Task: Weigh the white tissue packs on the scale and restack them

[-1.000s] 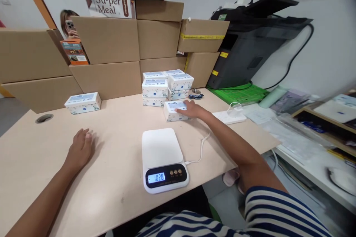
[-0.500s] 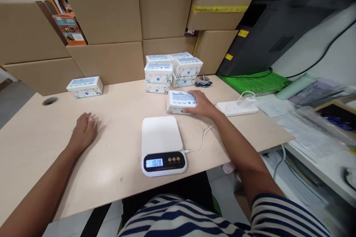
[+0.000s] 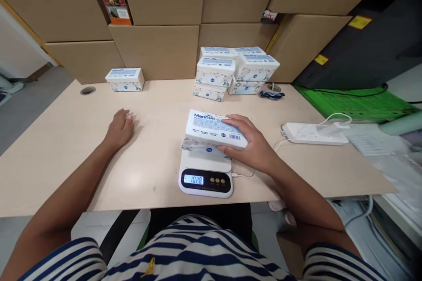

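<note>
My right hand (image 3: pixel 253 142) grips a tissue pack (image 3: pixel 216 128) by its right end, thumb on the near side and fingers over the top. The white pack with blue print is held tilted over the kitchen scale (image 3: pixel 204 165) and hides most of its plate; whether it touches the plate I cannot tell. Digits glow on the scale's lit display (image 3: pixel 193 179). Left of the scale, my left hand (image 3: pixel 120 128) rests on the table, empty, with its fingers loosely bent.
Several stacked tissue packs (image 3: pixel 216 70) stand at the back, and a single tissue pack (image 3: pixel 125 80) sits at the back left. Cardboard boxes (image 3: pixel 154 52) wall off the far edge. On the right lie a power strip (image 3: pixel 313 134) and cables. A green crate (image 3: pixel 343 101) is beyond.
My right hand has lifted the tissue pack off the table and brought it nearer, over the scale. My left hand stays resting on the table. The view has tipped downward.
</note>
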